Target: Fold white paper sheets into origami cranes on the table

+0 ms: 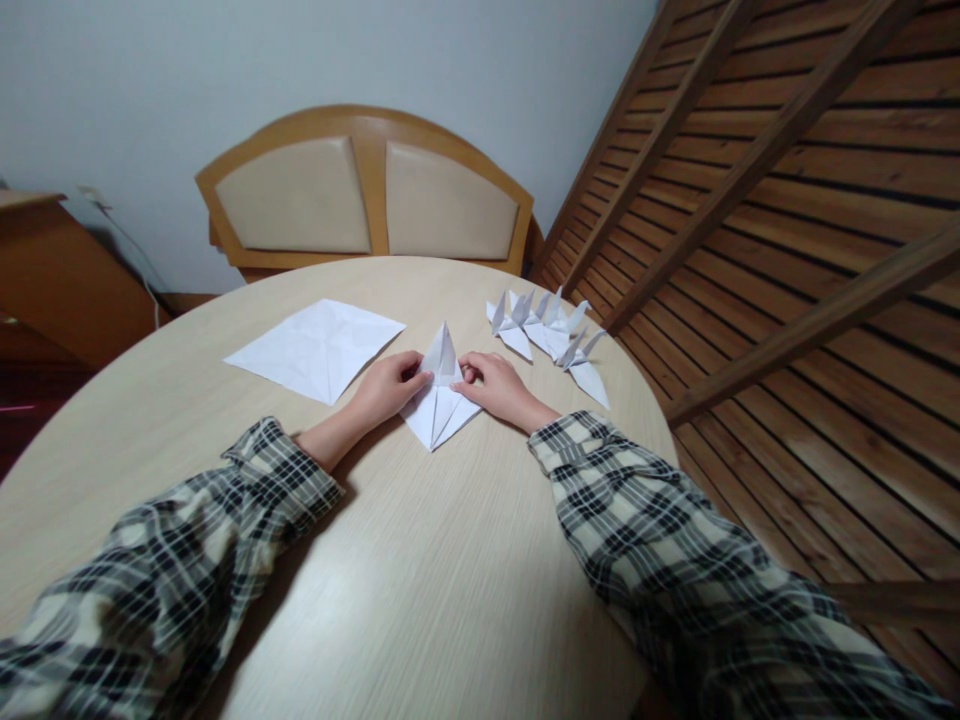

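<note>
Between my hands lies a partly folded sheet of white paper [438, 412], kite-like, with one narrow point away from me and another toward me. My left hand [391, 385] is closed on its left edge, thumb on top. On the opposite edge, my right hand [501, 386] pinches the paper with its thumb over the fold and fingers curled. The fingertips partly cover the paper's side corners. Several finished white paper cranes [551, 325] stand close together beyond my right hand. Left of the folded paper is a flat, creased white square sheet [319, 345].
All the paper rests on a round, pale wooden table [420, 590]. Behind it stands a wooden headboard [375, 185] with cream panels against the wall. A slatted wooden partition [795, 230] runs close along the right side. At far left is a brown cabinet [60, 270].
</note>
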`<state>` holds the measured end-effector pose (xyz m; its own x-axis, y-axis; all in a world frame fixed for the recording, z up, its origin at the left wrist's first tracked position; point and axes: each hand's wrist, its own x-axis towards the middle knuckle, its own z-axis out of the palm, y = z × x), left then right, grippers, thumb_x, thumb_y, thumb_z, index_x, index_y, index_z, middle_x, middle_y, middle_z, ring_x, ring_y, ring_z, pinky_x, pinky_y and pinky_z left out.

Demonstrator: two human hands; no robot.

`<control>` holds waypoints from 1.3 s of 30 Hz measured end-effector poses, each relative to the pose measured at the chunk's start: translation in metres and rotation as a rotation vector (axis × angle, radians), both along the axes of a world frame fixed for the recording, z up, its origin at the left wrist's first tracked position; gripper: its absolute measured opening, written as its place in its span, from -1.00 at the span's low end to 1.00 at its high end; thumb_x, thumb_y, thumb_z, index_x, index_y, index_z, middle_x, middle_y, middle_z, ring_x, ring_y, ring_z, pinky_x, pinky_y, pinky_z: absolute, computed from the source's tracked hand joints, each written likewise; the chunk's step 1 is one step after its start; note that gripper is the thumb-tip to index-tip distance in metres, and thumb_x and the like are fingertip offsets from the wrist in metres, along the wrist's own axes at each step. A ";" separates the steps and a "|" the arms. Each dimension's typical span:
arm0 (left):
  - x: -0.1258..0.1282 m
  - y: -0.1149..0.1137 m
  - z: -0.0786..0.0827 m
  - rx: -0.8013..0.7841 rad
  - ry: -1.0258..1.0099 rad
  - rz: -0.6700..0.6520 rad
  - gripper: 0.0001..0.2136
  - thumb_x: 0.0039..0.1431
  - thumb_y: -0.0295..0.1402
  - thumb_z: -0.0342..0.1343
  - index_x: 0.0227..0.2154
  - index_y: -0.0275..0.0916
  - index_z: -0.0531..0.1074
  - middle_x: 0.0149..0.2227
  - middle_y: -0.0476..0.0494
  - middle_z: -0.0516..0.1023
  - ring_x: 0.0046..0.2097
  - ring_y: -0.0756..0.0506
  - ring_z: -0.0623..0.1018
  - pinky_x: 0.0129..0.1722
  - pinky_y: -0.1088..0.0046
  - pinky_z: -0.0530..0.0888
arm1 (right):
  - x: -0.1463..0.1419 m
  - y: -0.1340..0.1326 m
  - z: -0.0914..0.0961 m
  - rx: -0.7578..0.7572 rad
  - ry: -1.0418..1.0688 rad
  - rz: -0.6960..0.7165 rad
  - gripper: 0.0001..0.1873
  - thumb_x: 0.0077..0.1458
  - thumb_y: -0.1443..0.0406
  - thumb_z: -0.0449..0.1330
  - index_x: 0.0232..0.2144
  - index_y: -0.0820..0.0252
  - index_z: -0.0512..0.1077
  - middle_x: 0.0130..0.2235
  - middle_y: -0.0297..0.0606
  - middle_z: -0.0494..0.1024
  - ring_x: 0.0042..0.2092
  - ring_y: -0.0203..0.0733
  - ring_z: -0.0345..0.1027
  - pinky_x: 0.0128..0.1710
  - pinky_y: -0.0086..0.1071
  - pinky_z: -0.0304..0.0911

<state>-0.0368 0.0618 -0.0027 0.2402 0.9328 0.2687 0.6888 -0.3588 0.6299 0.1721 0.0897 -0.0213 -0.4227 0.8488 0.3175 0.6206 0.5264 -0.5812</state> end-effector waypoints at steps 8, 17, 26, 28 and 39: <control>0.002 -0.002 0.003 -0.019 -0.028 -0.008 -0.84 0.14 -0.31 0.06 -0.51 -0.19 0.26 -0.49 -0.05 0.36 -0.45 -0.03 0.30 -0.43 0.35 0.22 | 0.001 0.000 -0.001 0.034 -0.009 0.005 -0.86 0.10 0.23 0.25 -0.40 0.15 0.37 -0.38 -0.34 0.46 -0.26 -0.18 0.25 -0.20 -0.31 0.05; 0.004 -0.005 0.006 -0.064 -0.079 -0.067 -0.81 0.23 -0.25 -0.01 -0.39 -0.23 0.38 -0.44 -0.09 0.43 -0.43 -0.03 0.34 -0.42 0.38 0.26 | -0.001 -0.006 0.005 0.056 -0.035 0.036 -0.60 0.25 0.15 0.08 -0.60 0.15 0.19 -0.52 -0.36 0.31 -0.36 -0.22 0.15 -0.25 -0.31 0.02; 0.003 -0.008 0.008 -0.077 -0.076 -0.139 -0.76 0.27 -0.24 -0.03 -0.41 -0.24 0.41 -0.48 -0.06 0.41 -0.44 -0.02 0.35 -0.44 0.41 0.28 | 0.000 -0.009 0.008 -0.055 0.197 0.171 -0.71 0.15 0.15 0.16 -0.52 0.15 0.27 -0.43 -0.35 0.35 -0.36 -0.26 0.19 -0.31 -0.35 0.10; 0.004 -0.010 0.009 -0.088 -0.090 -0.161 -0.77 0.27 -0.24 -0.03 -0.42 -0.24 0.41 -0.50 -0.05 0.39 -0.46 -0.02 0.34 -0.45 0.42 0.28 | 0.000 -0.010 0.008 -0.080 0.238 0.194 -0.65 0.16 0.11 0.15 -0.56 0.15 0.24 -0.47 -0.37 0.29 -0.38 -0.27 0.16 -0.35 -0.36 0.08; 0.005 -0.011 0.011 -0.091 -0.048 -0.250 -0.75 0.27 -0.25 -0.06 -0.50 -0.20 0.30 -0.53 -0.01 0.32 -0.47 -0.01 0.30 -0.44 0.41 0.29 | 0.001 -0.007 0.004 -0.170 0.322 0.250 -0.55 0.20 0.00 0.09 -0.58 0.15 0.21 -0.52 -0.42 0.15 -0.43 -0.31 0.05 -0.43 -0.38 -0.01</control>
<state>-0.0315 0.0503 0.0079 0.4553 0.8669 0.2028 0.5542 -0.4542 0.6975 0.1731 0.0828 -0.0174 -0.5241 0.7846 0.3312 0.2596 0.5176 -0.8153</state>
